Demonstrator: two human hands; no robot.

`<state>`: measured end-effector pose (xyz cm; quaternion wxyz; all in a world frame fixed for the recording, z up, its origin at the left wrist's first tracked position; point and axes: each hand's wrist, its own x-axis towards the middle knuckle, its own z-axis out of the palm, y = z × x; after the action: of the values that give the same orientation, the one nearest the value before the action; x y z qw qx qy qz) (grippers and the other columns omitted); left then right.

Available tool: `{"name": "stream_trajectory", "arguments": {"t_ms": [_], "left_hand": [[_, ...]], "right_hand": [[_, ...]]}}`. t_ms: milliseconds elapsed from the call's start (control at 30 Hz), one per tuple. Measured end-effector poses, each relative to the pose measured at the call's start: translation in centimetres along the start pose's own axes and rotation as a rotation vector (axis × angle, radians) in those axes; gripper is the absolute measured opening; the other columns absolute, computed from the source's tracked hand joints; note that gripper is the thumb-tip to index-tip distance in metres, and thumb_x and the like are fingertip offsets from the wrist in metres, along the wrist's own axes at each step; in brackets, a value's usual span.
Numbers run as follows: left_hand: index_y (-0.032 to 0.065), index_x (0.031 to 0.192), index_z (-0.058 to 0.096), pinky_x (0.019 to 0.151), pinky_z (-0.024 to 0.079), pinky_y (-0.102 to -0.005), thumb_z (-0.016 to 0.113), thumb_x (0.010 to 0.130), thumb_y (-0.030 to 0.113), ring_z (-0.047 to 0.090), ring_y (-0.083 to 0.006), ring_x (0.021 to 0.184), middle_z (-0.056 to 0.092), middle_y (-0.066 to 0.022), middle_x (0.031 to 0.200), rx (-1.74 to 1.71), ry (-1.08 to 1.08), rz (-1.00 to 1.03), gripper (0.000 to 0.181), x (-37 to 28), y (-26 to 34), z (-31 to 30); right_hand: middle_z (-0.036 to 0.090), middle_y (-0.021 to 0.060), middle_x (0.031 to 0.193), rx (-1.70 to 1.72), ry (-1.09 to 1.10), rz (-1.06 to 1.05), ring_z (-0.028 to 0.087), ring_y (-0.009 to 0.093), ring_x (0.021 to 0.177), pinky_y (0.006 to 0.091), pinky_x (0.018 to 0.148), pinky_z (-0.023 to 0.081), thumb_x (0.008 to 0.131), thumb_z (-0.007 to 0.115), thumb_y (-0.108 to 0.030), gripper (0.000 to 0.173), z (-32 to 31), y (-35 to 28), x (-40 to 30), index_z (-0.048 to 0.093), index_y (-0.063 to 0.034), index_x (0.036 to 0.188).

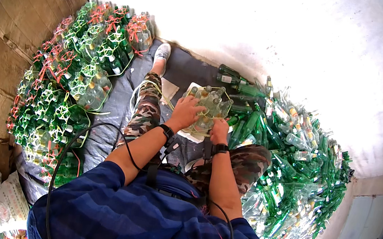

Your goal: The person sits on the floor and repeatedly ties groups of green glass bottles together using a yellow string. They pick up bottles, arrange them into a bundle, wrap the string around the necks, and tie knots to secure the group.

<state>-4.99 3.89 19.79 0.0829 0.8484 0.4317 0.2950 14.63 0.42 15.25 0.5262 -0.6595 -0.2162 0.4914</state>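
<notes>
In front of me a cluster of clear glass bottles (212, 102) stands upright on a white board (194, 137), with pale yellow plastic strapping (227, 94) around it. My left hand (185, 111) rests on the near left side of the cluster, fingers spread over the bottles; whether it pinches any strap is hard to tell. At the right edge of the cluster, my right hand (219, 130) is closed in a fist on the yellow strapping. More loose yellow strapping (150, 85) hangs across my left leg and runs toward the cluster.
Tied bundles of green and clear bottles (72, 77) stand at the left, bound with red and yellow-green straps. A large heap of loose bottles (292, 163) lies at the right, against a white wall (263, 27). Dark sheeting (108, 137) covers the floor. A black cable (61, 160) loops past my left arm.
</notes>
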Motion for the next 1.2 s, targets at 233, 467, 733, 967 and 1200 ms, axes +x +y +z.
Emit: {"name": "stream_trajectory", "arguments": {"t_ms": [233,467,733,967,1200], "left_hand": [[0.0262,0.114,0.071,0.102,0.038,-0.0461,0.077,0.075,0.027,0.048,-0.0283,0.125,0.059,-0.0058,0.124,0.034,0.038,0.006,0.039,-0.1,0.7,-0.2],[0.0157,0.139,0.051,0.104,0.039,-0.0470,0.084,0.068,0.033,0.046,-0.0325,0.130,0.057,-0.0119,0.128,-0.034,0.220,-0.311,0.080,-1.5,2.1,-0.7],[0.0064,0.148,0.030,0.097,0.048,-0.0453,0.087,0.065,0.036,0.054,-0.0347,0.123,0.054,-0.0189,0.132,-0.338,0.144,-0.721,0.105,-1.6,3.1,0.3],[0.0035,0.143,0.029,0.098,0.046,-0.0512,0.084,0.067,0.035,0.050,-0.0441,0.122,0.046,-0.0220,0.139,-0.262,0.068,-0.851,0.098,-1.6,2.6,2.1],[0.0042,0.145,0.025,0.100,0.046,-0.0498,0.081,0.068,0.035,0.050,-0.0437,0.125,0.044,-0.0249,0.141,-0.350,-0.108,-0.812,0.100,-0.4,-2.8,3.6]], "right_hand": [[0.051,0.0020,0.064,0.046,-0.007,0.007,0.042,0.015,0.044,0.0309,0.040,0.030,0.090,0.060,-0.013,0.012,0.4,0.4,0.1,0.064,-0.0039,0.097],[0.045,-0.0002,0.062,0.137,-0.032,0.094,0.039,0.014,0.043,0.0309,0.039,0.030,0.090,0.058,-0.012,0.010,0.1,0.4,-0.3,0.061,-0.0063,0.098],[0.054,0.0060,0.086,-0.064,0.225,-0.080,0.046,0.017,0.058,0.0322,0.050,0.036,0.088,0.060,-0.005,0.054,-0.3,4.0,2.9,0.041,-0.0039,0.138],[0.061,0.0116,0.120,0.060,-0.017,0.002,0.063,0.024,0.096,0.0348,0.074,0.051,0.084,0.060,0.002,0.064,0.4,-1.4,-1.1,0.041,-0.0072,0.145],[0.055,0.0008,0.084,0.096,-0.047,-0.126,0.040,0.009,0.049,0.0260,0.038,0.028,0.086,0.057,0.002,0.054,2.1,0.8,-1.3,0.043,-0.0171,0.135]]}}
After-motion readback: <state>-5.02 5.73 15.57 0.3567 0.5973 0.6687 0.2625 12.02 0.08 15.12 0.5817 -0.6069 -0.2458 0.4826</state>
